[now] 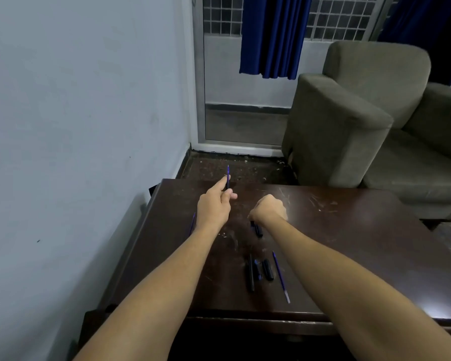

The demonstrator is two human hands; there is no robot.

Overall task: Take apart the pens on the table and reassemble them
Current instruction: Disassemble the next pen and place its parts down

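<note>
My left hand [215, 204] holds a thin blue pen refill [228, 177] upright above the far left part of the dark wooden table [349, 243]. To its right my right hand [270, 209] is closed in a fist, and a black pen piece [257, 228] pokes out from under it toward me. Nearer to me lie a long black pen barrel [251, 272], a small blue-tipped piece [257, 269], a short black cap [268, 269] and a blue refill [281, 276]. Another blue refill [192, 223] lies left of my left wrist.
A grey wall [76, 113] runs along the table's left side. A grey-green armchair [375, 121] stands beyond the table at the right. Behind are a glass door [245, 100] and blue curtains [271, 35]. The floor past the table is littered with debris.
</note>
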